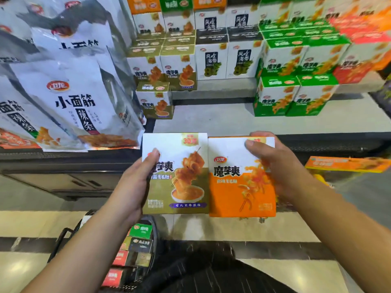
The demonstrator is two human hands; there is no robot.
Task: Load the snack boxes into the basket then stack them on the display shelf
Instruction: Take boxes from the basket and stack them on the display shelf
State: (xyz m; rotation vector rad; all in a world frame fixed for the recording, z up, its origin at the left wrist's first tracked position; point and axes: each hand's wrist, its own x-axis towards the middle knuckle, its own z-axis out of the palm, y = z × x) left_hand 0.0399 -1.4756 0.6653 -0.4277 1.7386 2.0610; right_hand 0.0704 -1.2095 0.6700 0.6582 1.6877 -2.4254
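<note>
My left hand (pixel 135 182) grips an olive-and-white snack box (pixel 182 187) by its left edge, thumb on the front. Beside it, touching, my right hand (pixel 275 166) grips an orange-and-white snack box (pixel 237 191) by its right edge. Both boxes are upright in front of the grey display shelf (pixel 211 119). Stacks of olive boxes (pixel 156 100), black-topped boxes (pixel 228 58) and green boxes (pixel 292 96) stand on the shelf. The dark basket (pixel 135 256) sits on the floor below my left forearm, with several boxes inside.
Large white snack bags (pixel 69 102) lean on the shelf at the left. An orange flat box (pixel 347 163) lies on a lower ledge at the right. Bare shelf surface lies between the olive and green stacks. Tiled floor and my dark clothing fill the bottom.
</note>
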